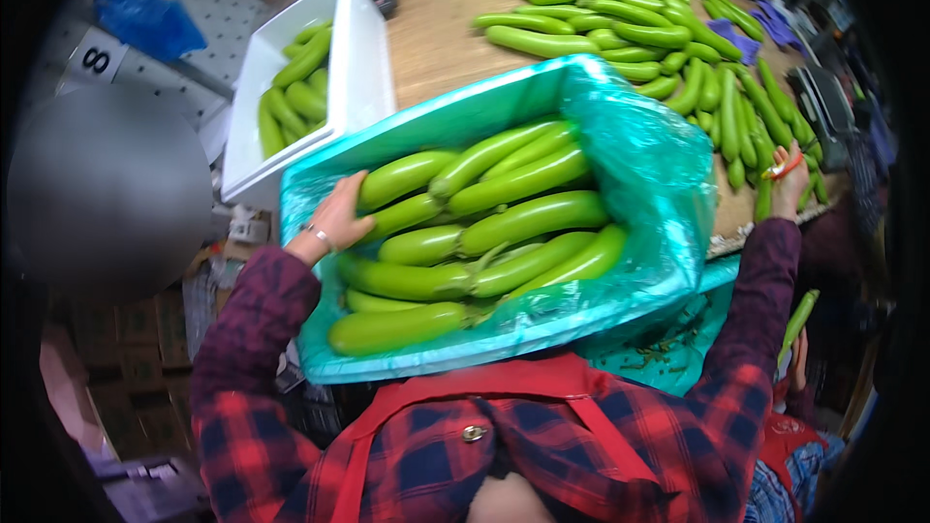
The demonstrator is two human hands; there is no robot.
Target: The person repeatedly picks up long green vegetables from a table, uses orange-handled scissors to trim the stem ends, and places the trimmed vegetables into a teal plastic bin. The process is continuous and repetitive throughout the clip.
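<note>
My left hand (336, 214) reaches inside the left end of a foam box (508, 350) lined with green plastic film. Its thumb and fingers touch the ends of long green eggplants (534, 221), and how firmly they grip is unclear. The eggplants lie in rows and layers, while loose film (639, 123) bunches at the box's right end. Off to the right, my right hand (788, 178) is at the near edge of a large eggplant pile (748, 112). A small orange-and-yellow tool (783, 167) sits in its fingers; most of it is hidden.
A white foam box (367, 51) holding eggplants stands beyond the lined box, on the left. Purple gloves (737, 40) and a dark scale-like device (825, 105) border the pile on the wooden tabletop (429, 36). Another person's hand (799, 359) holds an eggplant at lower right, near green film with trimmings (661, 356).
</note>
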